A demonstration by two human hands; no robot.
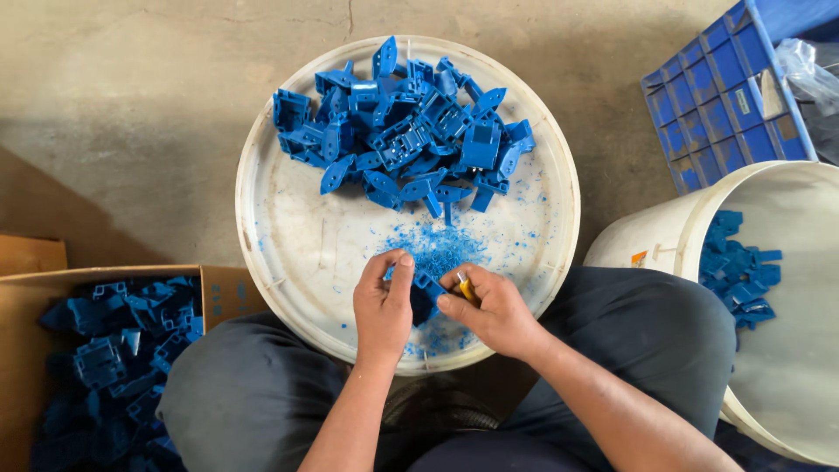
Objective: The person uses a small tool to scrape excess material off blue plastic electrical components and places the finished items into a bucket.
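Gripping a blue plastic part [426,295] over the near edge of the round white tray [288,253], the left hand [383,306] closes on it while the right hand [491,310] pinches a yellow-handled tool [466,288] against it.

Soft, even daylight fills the scene, brightest on the far floor [175,79] and the white tray [288,253]. A broad, soft-edged shadow falls across the floor at the left, and the box [26,350] at the near left sits dim. The picture is sharp in the middle, without glare. The bucket [804,350] at the right edge looks stretched by wide-angle distortion.
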